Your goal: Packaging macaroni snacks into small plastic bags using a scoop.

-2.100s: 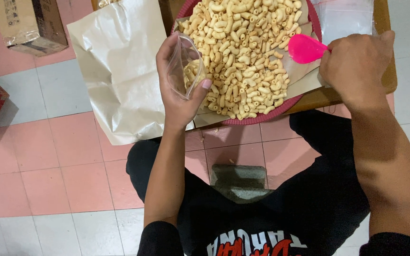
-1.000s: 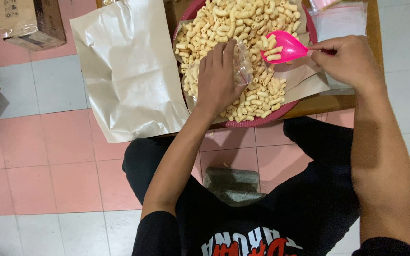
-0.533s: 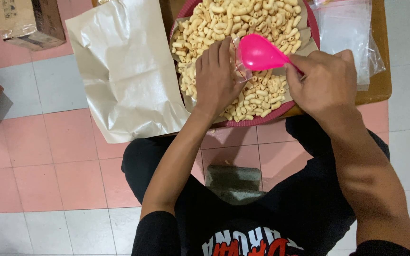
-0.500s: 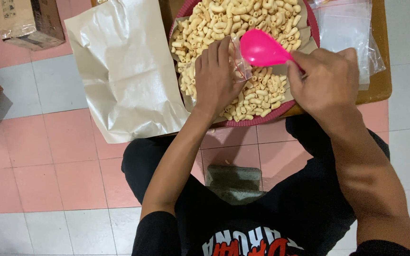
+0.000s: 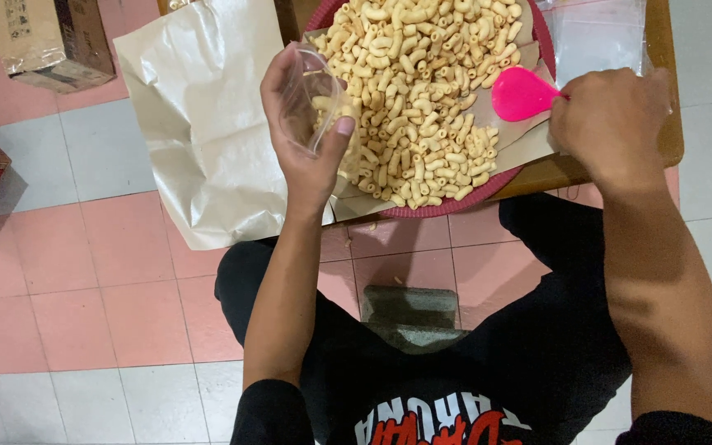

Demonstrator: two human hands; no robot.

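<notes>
While we look down over our lap, our left hand is raised at about ten o'clock from the middle of the view, its fingers curled and its thumb pressed in to pinch a small clear plastic bag; the bag is held upright with its mouth toward the top of the view, and a few pale pieces show through its side; it hangs over the near left rim of the round red tray, touching the heap or just above it, we cannot tell which. Our right hand sits at two o'clock, fingers closed into a fist around the handle of a pink scoop; the handle itself is hidden inside the fist; the scoop's bowl points toward nine o'clock and lies at the right edge of the heap, well apart from the bag. Between the two hands, at twelve o'clock, the tray carries a heap of pale curled macaroni snacks on a sheet of brown paper. Beneath the tray is a wooden table, whose edge shows at three o'clock of the tray; a stack of clear plastic bags lies at one o'clock beyond our right hand. A large beige paper sack hangs at ten o'clock, just beside the tray; cardboard boxes stand on the pink and white tiled floor at eleven o'clock.
</notes>
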